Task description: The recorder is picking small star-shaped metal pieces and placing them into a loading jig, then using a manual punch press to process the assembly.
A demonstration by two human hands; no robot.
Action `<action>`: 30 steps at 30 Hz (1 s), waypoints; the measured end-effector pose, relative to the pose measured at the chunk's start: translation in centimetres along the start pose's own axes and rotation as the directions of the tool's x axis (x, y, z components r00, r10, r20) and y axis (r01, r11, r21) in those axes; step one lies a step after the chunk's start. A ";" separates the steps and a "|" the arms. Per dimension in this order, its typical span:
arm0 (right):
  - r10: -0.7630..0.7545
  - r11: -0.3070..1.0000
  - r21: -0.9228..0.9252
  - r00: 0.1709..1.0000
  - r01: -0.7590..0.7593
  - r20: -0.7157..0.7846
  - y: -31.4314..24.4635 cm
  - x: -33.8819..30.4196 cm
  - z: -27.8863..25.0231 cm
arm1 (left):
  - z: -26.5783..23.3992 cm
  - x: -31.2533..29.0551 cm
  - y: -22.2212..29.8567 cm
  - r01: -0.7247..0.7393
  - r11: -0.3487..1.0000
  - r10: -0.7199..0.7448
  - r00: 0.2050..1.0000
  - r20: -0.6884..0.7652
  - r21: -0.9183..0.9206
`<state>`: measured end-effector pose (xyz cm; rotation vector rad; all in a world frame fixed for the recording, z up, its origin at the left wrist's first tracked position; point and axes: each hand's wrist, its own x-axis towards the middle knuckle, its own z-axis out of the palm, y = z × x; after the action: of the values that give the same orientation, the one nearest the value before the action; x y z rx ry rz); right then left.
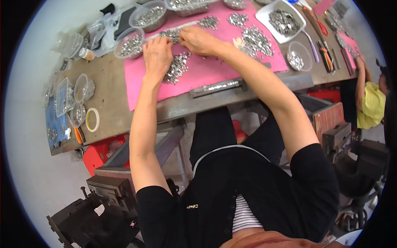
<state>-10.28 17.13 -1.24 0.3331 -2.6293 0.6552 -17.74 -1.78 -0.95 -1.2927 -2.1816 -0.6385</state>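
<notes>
My left hand [158,57] is over the pink mat [140,84], its fingers curled down beside a row of small silvery metal pieces [170,34]. To its right, my right hand [199,41] bends over the other end of that row, fingertips drawn together. Whatever either hand pinches is too small or hidden to name. Just below them lies a loose heap of shiny metal pieces [177,68]. A clear round tub [130,43] of similar pieces touches the space by my left hand. More heaps [257,41] are spread on the mat to the right.
A white square dish [302,25] and a clear bowl [306,62] hold more pieces at right, near orange-handled pliers [325,57]. A metal bar fixture [217,87] lies along the front edge. At left are tubs, a tape roll [92,120] and a cutter. A co-worker in yellow [371,105] sits far right.
</notes>
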 end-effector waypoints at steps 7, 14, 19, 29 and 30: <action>0.163 0.964 0.197 0.982 -0.178 0.092 -5.9 -10.2 -8.7 | -4.6 -4.3 9.3 0.135 0.879 -0.121 0.991 0.059 -0.456; 0.161 0.955 0.256 0.987 -0.152 -0.017 -8.5 -16.0 -7.3 | -4.1 -7.4 15.1 0.235 0.813 -0.234 0.970 0.072 -0.533; 0.093 0.989 0.130 0.989 -0.078 -0.114 -8.6 -16.3 -6.6 | -3.5 -7.8 15.8 0.206 0.836 -0.215 0.976 0.041 -0.508; 0.016 1.000 0.001 0.987 -0.016 -0.157 -9.0 -16.6 -6.6 | -3.1 -7.9 16.5 0.163 0.900 -0.177 0.984 0.002 -0.406; 0.082 0.996 0.061 0.974 -0.071 -0.210 -8.8 -16.9 -6.6 | -3.0 -7.9 16.6 0.139 0.907 -0.157 0.987 -0.013 -0.398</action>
<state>9.74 15.00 0.13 0.1674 -2.4335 0.7442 0.85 -1.58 -1.57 -1.2933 -2.2005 -1.2106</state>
